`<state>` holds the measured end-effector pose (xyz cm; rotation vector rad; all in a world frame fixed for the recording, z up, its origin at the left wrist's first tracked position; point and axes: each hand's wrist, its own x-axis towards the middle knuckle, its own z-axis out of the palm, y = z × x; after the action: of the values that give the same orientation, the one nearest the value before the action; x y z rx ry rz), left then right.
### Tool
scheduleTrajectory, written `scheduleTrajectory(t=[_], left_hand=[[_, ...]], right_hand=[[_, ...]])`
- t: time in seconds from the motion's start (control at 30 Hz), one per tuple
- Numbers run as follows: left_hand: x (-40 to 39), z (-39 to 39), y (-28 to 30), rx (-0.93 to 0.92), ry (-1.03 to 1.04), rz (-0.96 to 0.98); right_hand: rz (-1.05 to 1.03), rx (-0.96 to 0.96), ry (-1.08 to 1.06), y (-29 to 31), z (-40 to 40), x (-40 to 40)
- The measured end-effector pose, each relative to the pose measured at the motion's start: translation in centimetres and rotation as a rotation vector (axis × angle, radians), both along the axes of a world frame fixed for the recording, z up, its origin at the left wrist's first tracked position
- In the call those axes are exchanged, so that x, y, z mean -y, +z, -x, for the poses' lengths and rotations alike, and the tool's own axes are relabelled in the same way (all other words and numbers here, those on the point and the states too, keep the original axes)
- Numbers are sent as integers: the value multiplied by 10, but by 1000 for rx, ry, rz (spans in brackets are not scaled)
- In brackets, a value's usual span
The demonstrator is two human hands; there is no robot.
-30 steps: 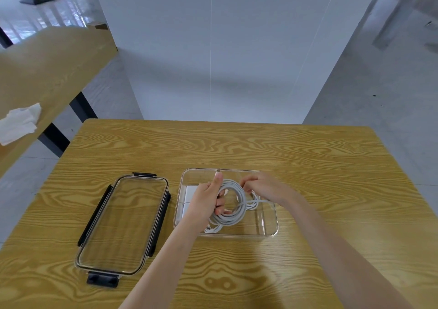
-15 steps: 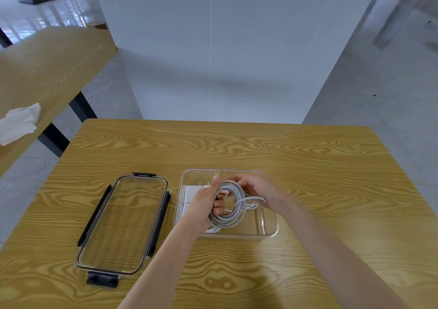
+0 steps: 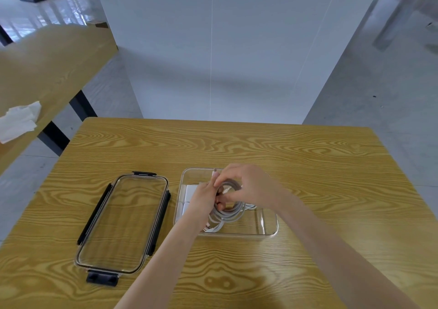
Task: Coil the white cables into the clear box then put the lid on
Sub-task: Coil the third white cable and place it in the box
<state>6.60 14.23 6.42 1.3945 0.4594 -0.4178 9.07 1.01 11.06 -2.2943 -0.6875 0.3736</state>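
1. The left hand (image 3: 201, 198) gripped the cable coil (image 3: 228, 210) from the left, over the box (image 3: 265, 227).
2. The right hand (image 3: 246, 186) pinched the cable's loose end at the coil's far side, above it.
3. The coil stood tilted, partly inside the box; it probably needed laying flat, straight down.
4. The lid (image 3: 123, 223) lay left of the box, nearer the left hand, long axis running away from the person.

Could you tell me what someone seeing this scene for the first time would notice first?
Most striking are the left hand and right hand meeting over the clear box mid-table, both gripping a coil of white cable. Next is the clear lid with black latches, lying flat to the box's left on the wooden table.
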Motion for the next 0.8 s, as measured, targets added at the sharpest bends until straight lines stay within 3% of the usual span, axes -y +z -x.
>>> scheduleTrajectory(t=[0.1,0.27,0.4,0.47,0.57,0.7,0.8], left_hand=[[3,1,2,-25,29,97],[2,1,6,22,63,109],[0,0,10,36,52,91],[-1,0,13,67,46,61],[0,1,19,107,56,46],[-1,1,23,141,62,94],[-2,1,23,125,94,134]], right_hand=[[59,135,-16,-3,0,-6],[-152,-75,-225,3,-3,4],[33,-23,-377,0,-10,21],[180,-104,-452,-1,-14,30],[266,-405,-543,-1,-22,40],[-114,-856,-646,-8,-28,51],[-365,-926,-613,-20,-29,57]])
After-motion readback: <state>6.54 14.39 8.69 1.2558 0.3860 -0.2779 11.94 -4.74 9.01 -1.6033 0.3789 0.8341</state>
